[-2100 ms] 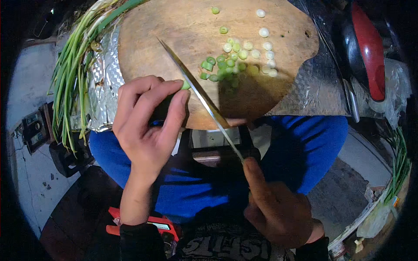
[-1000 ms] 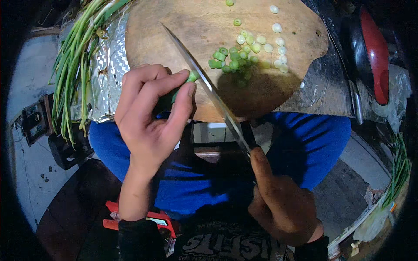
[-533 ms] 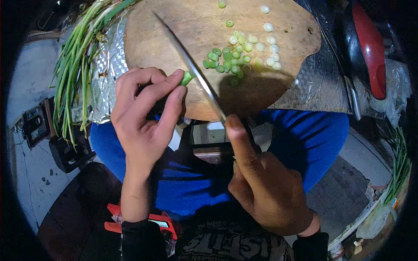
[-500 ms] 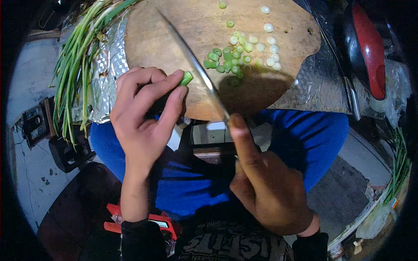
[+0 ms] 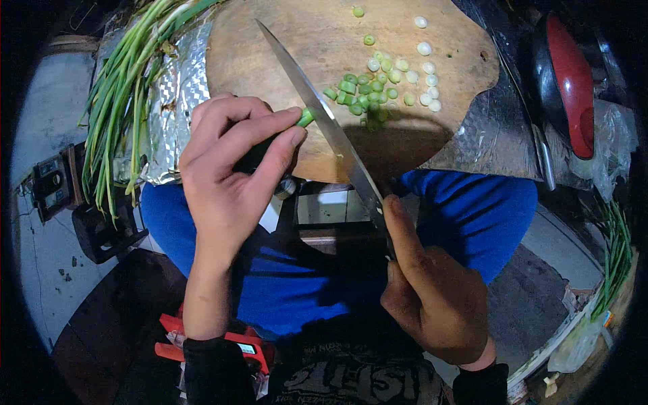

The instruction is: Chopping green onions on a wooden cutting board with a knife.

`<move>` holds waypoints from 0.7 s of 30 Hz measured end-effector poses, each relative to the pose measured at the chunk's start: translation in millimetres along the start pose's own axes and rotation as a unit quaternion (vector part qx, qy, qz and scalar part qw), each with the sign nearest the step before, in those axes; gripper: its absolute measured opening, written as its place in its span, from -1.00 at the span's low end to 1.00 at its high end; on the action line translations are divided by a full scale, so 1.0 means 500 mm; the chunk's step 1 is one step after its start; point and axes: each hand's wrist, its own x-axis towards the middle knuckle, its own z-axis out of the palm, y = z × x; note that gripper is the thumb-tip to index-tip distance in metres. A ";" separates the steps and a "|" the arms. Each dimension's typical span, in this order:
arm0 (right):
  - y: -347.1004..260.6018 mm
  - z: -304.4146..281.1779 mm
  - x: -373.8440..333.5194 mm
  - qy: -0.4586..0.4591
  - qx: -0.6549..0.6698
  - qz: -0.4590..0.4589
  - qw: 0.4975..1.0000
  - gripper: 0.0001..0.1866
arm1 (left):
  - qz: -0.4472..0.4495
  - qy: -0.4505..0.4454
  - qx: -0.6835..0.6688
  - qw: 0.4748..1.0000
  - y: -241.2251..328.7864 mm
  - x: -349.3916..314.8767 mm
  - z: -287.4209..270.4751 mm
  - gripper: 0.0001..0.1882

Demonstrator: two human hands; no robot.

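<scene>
My left hand pinches a short green piece of scallion at the near left of a wooden chopping board. In my right hand is the handle of a long knife, its blade slanting up and to the left across the board. The blade lies right beside the cut end of the scallion. To the right of the blade are scattered several green and white scallion slices. My right forefinger rests along the back of the knife near the handle; most of the handle is hidden.
A bunch of whole scallions droops over foil-like patterned sheeting left of the board. On the right are a red and black object, a metal rod-like handle and a clear plastic bag. More green stalks lie at the far right.
My left hand has shifted slightly right and up with the scallion. The knife and my right hand have moved a little right and down, and the scallion now meets the blade's side.
</scene>
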 end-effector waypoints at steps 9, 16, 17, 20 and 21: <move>0.000 0.006 -0.004 -0.011 -0.001 -0.004 1.000 -0.15 | -0.005 -0.023 0.017 1.000 0.004 -0.003 -0.005 -0.78; -0.008 0.036 0.030 0.026 0.015 -0.014 0.999 -0.11 | 0.026 0.010 0.017 0.999 -0.001 0.001 0.001 -0.79; -0.010 0.037 0.037 0.035 0.016 -0.017 0.999 -0.08 | 0.036 0.007 0.026 0.999 -0.002 0.002 0.000 -0.78; -0.015 0.033 0.049 0.036 0.014 -0.014 0.999 -0.06 | 0.056 0.013 0.037 0.998 -0.002 0.003 0.002 -0.76; -0.016 0.031 0.050 0.027 0.012 -0.009 1.000 -0.06 | 0.064 0.021 0.041 0.997 -0.001 0.004 0.001 -0.75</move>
